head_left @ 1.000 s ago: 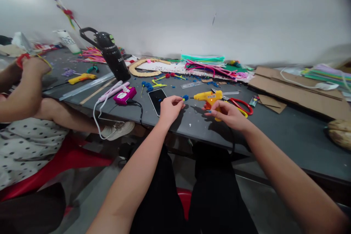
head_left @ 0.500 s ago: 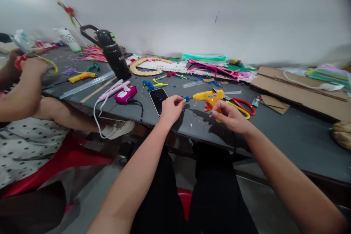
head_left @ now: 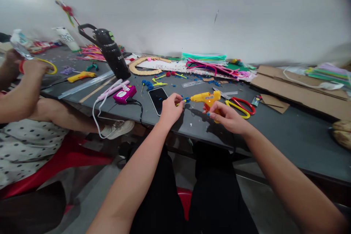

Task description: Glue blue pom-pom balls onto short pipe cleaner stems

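Stretches as a dark grey table [head_left: 279, 135], carrying a phone [head_left: 158, 100], a black bottle [head_left: 115, 59], scissors [head_left: 231, 100], a magenta box [head_left: 125, 94], cardboard [head_left: 296, 87] and blue scraps [head_left: 148, 85].

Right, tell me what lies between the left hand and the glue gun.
In the head view, a small blue-and-yellow piece, its end by the glue gun, pinched by the left hand.

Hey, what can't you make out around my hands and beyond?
All in the head view:
Glue gun: handle partly behind the right hand.
Blue piece: held end hidden by the left hand.
Whether these two touch: too small to tell.
Black bottle: lettering too small, curving out of sight.
Brown lump: cut off by the right edge.
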Demonstrator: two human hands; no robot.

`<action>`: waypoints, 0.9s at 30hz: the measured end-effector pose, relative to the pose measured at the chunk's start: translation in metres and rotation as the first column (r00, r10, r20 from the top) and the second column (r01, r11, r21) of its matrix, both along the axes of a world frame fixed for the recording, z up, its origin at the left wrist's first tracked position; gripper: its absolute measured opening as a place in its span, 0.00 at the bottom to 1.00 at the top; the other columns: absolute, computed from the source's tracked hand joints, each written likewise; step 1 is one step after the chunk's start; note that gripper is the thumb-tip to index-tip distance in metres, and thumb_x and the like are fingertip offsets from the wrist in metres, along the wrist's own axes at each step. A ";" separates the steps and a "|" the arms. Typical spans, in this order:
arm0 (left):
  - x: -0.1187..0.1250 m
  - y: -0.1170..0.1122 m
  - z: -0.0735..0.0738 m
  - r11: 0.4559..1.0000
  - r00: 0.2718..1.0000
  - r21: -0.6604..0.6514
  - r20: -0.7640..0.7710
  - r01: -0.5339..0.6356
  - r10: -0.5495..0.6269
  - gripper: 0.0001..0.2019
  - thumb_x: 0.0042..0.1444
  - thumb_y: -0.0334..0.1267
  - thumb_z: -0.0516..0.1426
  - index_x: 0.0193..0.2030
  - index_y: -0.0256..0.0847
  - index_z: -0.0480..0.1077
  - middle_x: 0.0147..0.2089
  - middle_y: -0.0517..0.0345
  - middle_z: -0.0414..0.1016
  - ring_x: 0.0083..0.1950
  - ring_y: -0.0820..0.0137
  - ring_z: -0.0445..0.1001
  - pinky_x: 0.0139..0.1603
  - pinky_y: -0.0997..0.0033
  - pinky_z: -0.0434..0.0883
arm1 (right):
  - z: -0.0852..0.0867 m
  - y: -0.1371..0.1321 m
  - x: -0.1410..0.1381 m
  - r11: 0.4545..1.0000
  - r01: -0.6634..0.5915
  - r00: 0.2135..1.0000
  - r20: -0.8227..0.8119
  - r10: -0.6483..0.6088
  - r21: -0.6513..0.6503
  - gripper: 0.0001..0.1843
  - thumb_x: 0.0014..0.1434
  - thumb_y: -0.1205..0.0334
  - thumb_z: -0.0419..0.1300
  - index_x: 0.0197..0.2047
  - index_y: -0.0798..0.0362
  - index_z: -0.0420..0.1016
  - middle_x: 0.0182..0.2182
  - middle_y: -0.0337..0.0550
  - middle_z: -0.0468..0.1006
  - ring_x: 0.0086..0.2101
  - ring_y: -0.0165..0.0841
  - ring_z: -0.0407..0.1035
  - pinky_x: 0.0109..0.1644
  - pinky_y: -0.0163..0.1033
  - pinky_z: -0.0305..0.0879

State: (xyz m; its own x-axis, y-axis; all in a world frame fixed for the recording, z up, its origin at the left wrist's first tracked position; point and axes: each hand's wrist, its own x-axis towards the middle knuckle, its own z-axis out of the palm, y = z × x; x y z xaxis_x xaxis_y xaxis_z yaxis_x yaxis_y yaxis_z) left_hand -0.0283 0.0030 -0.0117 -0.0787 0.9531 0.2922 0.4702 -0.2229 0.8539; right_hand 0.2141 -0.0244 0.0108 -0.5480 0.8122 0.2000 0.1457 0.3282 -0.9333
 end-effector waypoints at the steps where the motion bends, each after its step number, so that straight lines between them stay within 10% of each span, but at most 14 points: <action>1: 0.000 0.000 0.000 1.000 1.000 0.001 -0.003 0.000 0.000 0.03 0.53 0.33 0.59 0.36 0.41 0.70 0.34 0.56 0.77 0.38 0.68 0.77 0.42 0.68 0.74 | 0.000 0.000 0.000 1.000 0.001 1.000 0.001 -0.001 0.001 0.12 0.61 0.50 0.60 0.36 0.49 0.66 0.40 0.45 0.75 0.53 0.41 0.68 0.54 0.44 0.64; 27: 0.002 -0.002 0.002 0.998 0.999 -0.049 0.036 0.036 -0.034 0.03 0.55 0.34 0.59 0.37 0.40 0.69 0.33 0.58 0.77 0.26 0.74 0.75 0.32 0.73 0.73 | 0.002 -0.002 -0.003 0.999 0.026 0.998 0.064 -0.028 0.034 0.14 0.60 0.48 0.60 0.36 0.50 0.68 0.37 0.44 0.74 0.43 0.38 0.69 0.46 0.41 0.65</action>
State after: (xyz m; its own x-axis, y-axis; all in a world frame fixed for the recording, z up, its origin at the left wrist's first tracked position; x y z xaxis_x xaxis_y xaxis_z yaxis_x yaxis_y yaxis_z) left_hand -0.0267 0.0008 -0.0099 -0.0544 0.9686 0.2425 0.4323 -0.1961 0.8802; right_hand 0.2107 -0.0264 0.0126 -0.5383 0.8206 0.1917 0.2150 0.3537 -0.9103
